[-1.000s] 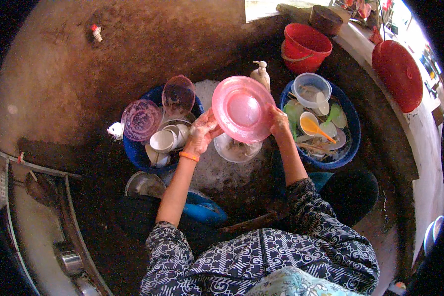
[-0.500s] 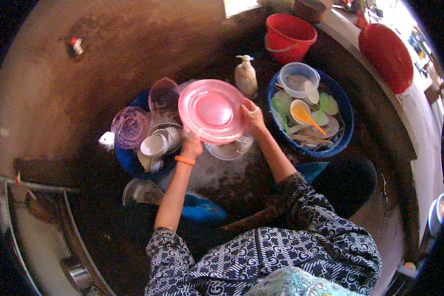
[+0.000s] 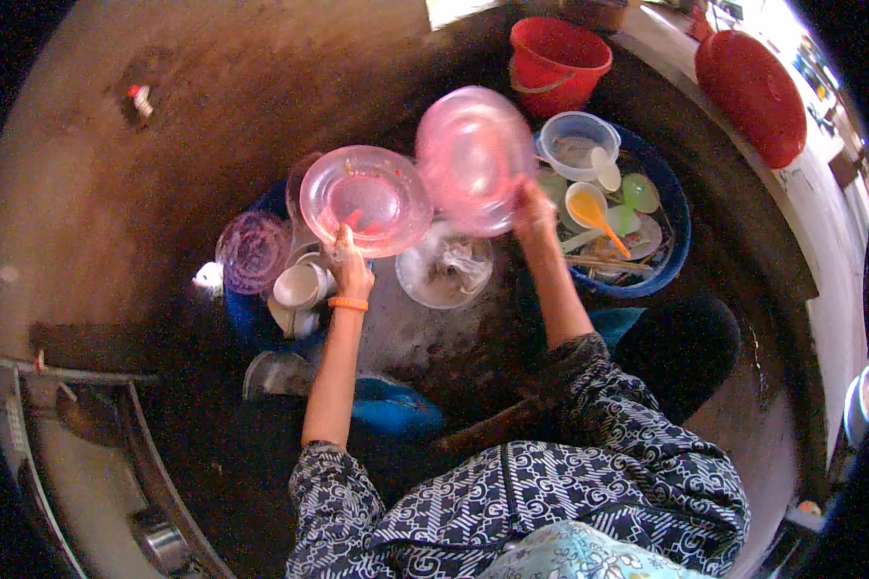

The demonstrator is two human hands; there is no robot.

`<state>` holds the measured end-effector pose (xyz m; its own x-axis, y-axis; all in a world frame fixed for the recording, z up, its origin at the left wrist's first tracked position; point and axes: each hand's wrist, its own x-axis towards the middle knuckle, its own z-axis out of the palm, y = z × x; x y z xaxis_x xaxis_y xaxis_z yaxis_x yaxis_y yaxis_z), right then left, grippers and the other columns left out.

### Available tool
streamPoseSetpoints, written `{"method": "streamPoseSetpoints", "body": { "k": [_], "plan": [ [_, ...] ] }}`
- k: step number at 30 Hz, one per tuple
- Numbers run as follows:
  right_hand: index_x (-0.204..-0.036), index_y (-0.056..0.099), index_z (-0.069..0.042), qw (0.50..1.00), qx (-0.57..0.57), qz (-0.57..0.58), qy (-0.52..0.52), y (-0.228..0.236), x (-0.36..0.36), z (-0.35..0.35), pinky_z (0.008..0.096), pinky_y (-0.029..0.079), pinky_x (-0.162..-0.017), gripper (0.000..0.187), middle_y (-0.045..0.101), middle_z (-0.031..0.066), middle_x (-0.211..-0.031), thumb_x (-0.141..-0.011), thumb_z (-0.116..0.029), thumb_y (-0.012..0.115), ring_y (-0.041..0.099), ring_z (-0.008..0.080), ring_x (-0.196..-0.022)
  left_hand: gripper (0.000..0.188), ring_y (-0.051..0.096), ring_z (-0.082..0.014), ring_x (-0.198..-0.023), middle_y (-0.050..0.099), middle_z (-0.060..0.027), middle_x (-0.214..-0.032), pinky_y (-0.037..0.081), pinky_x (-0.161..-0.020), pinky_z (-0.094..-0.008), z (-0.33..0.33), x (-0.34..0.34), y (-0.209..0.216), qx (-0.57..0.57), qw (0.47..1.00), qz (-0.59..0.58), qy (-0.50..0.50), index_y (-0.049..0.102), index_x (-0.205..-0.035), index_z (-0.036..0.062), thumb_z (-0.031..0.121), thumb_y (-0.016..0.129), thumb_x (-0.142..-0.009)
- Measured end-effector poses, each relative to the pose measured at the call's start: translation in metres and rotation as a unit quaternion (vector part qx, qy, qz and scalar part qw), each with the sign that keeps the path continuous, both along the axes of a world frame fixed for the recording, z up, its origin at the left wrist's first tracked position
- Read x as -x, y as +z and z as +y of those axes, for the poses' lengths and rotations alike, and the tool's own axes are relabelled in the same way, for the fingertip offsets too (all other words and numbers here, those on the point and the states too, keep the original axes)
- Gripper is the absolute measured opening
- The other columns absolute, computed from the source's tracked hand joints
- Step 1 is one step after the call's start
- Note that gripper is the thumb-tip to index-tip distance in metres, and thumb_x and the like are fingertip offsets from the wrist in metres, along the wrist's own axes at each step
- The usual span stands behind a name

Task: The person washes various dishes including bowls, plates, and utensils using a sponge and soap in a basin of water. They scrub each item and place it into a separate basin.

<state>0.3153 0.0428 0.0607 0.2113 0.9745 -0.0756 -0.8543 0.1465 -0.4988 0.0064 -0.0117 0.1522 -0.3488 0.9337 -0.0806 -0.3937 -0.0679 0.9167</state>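
My left hand (image 3: 351,270) is closed on the near rim of a translucent pink plate (image 3: 365,201) with small reddish bits on its face. Smeared by motion, a second pink plate (image 3: 475,159) is gripped at its lower right edge by my right hand (image 3: 534,210). Both plates are in the air, side by side. Just below them on the floor stands a clear shallow bowl (image 3: 442,268) holding something whitish and crumpled. Left of my left wrist, white bowls (image 3: 301,287) and a purplish patterned dish (image 3: 255,253) sit in a blue tub (image 3: 244,314), partly hidden.
On the right, a blue basin (image 3: 679,222) holds several dishes, a clear round container (image 3: 577,145), an orange spoon (image 3: 594,220) and chopsticks. Behind it stands a red bucket (image 3: 558,72). A large red basin (image 3: 751,99) leans at the far right. Low metal framework (image 3: 150,463) is at lower left.
What looked like one pink plate held in both hands is now two, one in each hand. My right hand has moved up and right; the clear bowl below is more exposed.
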Motion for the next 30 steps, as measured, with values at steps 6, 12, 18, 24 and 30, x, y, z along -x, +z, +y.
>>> {"method": "streamPoseSetpoints", "body": {
  "k": [6,12,18,24,30],
  "plan": [
    [-0.092,0.06,-0.006,0.926,0.195,0.15,-0.286,0.007,-0.075,0.006,0.0266,0.047,-0.042,0.008,0.063,0.0062,-0.083,-0.087,-0.012,0.059,0.06,0.0184,-0.065,0.047,0.057,-0.0375,-0.109,0.046,-0.0144,-0.137,0.049,-0.09,-0.0552,0.001,0.023,-0.028,0.042,0.998,-0.049,-0.02,0.028,-0.145,0.0203,0.034,0.037,-0.101],
    [-0.102,0.061,-0.002,0.955,0.131,-0.231,-0.135,-0.037,-0.002,-0.008,0.0326,0.054,-0.066,0.026,0.064,0.0087,-0.082,-0.085,-0.02,0.067,0.059,0.0252,-0.066,0.055,0.036,-0.0233,-0.133,0.032,-0.0046,-0.15,0.032,-0.109,-0.0433,0.003,0.027,-0.042,-0.005,0.999,0.042,0.025,0.026,-0.148,0.0155,0.04,0.039,-0.1],
    [-0.141,0.039,-0.026,0.478,-0.011,-0.861,0.174,-0.041,0.086,-0.061,0.0589,0.032,-0.105,0.08,0.026,0.0119,-0.152,-0.071,-0.045,0.075,0.024,0.0432,-0.137,0.053,0.06,-0.0296,-0.108,0.05,-0.0196,-0.133,0.046,-0.095,-0.0393,-0.02,0.007,0.002,-0.021,0.987,0.154,0.051,0.03,-0.142,0.0014,0.036,0.033,-0.102],
    [-0.137,0.044,-0.031,0.255,-0.033,-0.927,0.273,-0.035,0.094,-0.085,0.0537,0.04,-0.101,0.075,0.033,0.0087,-0.149,-0.071,-0.05,0.072,0.032,0.0402,-0.134,0.05,0.06,-0.0291,-0.108,0.053,-0.0197,-0.13,0.046,-0.093,-0.0379,-0.036,0.005,0.016,-0.027,0.957,0.279,0.08,0.035,-0.137,-0.0028,0.033,0.031,-0.103],
    [-0.12,0.061,-0.009,0.664,0.115,-0.676,0.299,-0.004,0.085,-0.056,0.0368,0.049,-0.089,0.052,0.064,0.0109,-0.113,-0.076,-0.034,0.071,0.061,0.0259,-0.102,0.047,0.061,-0.0287,-0.107,0.055,-0.0183,-0.128,0.046,-0.094,-0.0373,-0.024,0.003,0.002,-0.013,0.96,0.273,0.069,0.038,-0.136,-0.0016,0.031,0.031,-0.103]
  ]
}}
